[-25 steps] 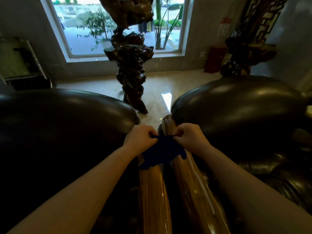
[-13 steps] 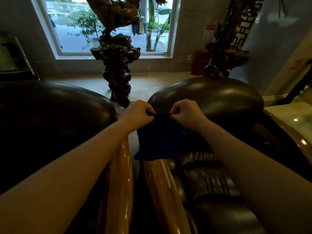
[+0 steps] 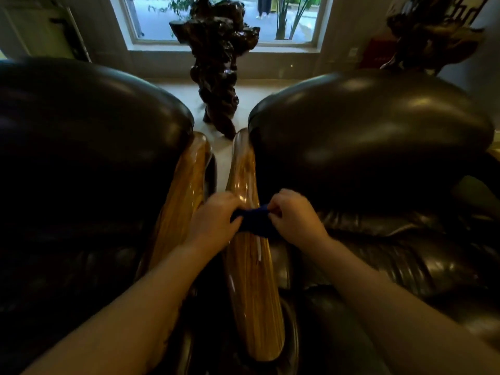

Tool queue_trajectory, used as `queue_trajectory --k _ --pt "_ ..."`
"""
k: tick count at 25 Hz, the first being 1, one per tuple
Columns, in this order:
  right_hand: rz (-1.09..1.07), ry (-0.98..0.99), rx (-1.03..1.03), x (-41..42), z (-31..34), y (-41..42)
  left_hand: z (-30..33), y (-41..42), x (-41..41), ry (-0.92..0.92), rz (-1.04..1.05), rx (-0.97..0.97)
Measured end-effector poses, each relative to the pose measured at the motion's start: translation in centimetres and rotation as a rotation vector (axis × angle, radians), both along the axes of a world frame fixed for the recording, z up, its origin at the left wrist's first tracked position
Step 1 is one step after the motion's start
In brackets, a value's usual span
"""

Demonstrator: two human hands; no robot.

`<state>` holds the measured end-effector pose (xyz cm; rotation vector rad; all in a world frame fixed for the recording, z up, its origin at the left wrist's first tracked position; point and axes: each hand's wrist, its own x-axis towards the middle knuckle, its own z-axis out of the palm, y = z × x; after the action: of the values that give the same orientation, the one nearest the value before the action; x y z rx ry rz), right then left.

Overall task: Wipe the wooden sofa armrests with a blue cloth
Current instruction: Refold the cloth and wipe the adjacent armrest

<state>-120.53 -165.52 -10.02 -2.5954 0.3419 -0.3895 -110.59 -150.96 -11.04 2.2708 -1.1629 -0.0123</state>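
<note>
Both the left hand (image 3: 213,217) and right hand (image 3: 293,213) still pinch the dark blue cloth (image 3: 255,219), now lowered from mid-air onto the glossy striped wooden right armrest (image 3: 250,280), bunched narrower than before.

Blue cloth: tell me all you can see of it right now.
The dark blue cloth looks soft and is bunched into a short band, stretched between the left hand and right hand, both gripping it. It lies across the glossy, striped wooden armrest on the right, about midway along it. Most of the cloth is hidden by the fingers.
</note>
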Motion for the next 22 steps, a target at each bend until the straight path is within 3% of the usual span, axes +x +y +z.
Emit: queue_trajectory --k 3,7,12,15,19,22 --pt "0.024 0.160 0.019 -3.3 -10.0 1.5 -9.8 1.6 -3.8 0.108 -0.016 0.107" --pt "-0.005 0.250 0.075 -6.9 -18.6 3.6 -18.0 3.3 -7.1 0.148 0.002 0.197" --pt "-0.001 0.223 0.075 -8.4 -21.9 4.4 -20.7 4.2 -7.6 0.182 -0.003 0.151" --pt "-0.222 0.049 0.002 -7.0 -23.1 4.0 -21.3 2.1 -7.1 -0.017 0.209 0.034" --pt "-0.248 0.118 0.048 -1.7 -25.4 2.9 -24.0 -1.9 -5.7 -0.026 0.241 0.264" --pt "-0.247 0.098 0.005 0.2 -27.0 2.3 -26.0 -2.7 -4.8 -0.039 0.304 0.236"
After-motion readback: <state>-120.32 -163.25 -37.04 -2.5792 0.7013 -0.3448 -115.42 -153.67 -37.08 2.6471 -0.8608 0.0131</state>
